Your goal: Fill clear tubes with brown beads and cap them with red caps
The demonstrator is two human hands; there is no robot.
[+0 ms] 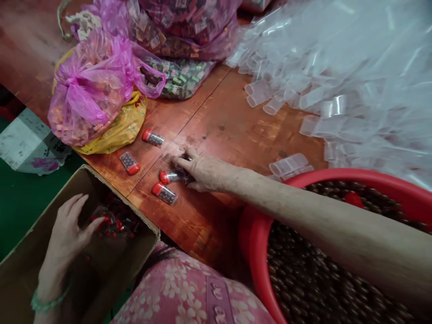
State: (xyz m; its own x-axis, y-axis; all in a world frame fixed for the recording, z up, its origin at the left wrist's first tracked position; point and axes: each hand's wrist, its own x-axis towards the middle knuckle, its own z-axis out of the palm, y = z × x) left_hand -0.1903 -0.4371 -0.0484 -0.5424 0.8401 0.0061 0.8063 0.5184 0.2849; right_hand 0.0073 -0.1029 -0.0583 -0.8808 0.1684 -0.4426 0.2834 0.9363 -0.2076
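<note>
in the head view, the person's right hand (199,172) reaches across a reddish wooden table (229,121), palm down, fingers stretched forward and resting on a small clear tube with a red cap (172,176) that lies on its side under the fingertips; whether the fingers grip it or only press on it cannot be told. just beside it, nearer the table edge, lies a second capped tube (164,193), and two more lie a little apart, one (130,163) close to the table edge and one (153,137) near the bags. the left hand (69,229) is down inside a cardboard box (141,225) below the table edge, fingers loosely spread and curled over a heap of red-capped tubes (116,220) in the box; a green bracelet (45,303) circles that wrist. the right forearm passes over a red basin (256,238) full of small dark brown beans (303,279). at the far left of the table sits a pink plastic bag (87,90) over a yellow bag (124,126), with more pink bags of small packets (178,27) behind. a big pile of empty clear tubes (337,81) fills the far right of the table. a pink flowered garment (182,292) shows at the bottom.
</note>
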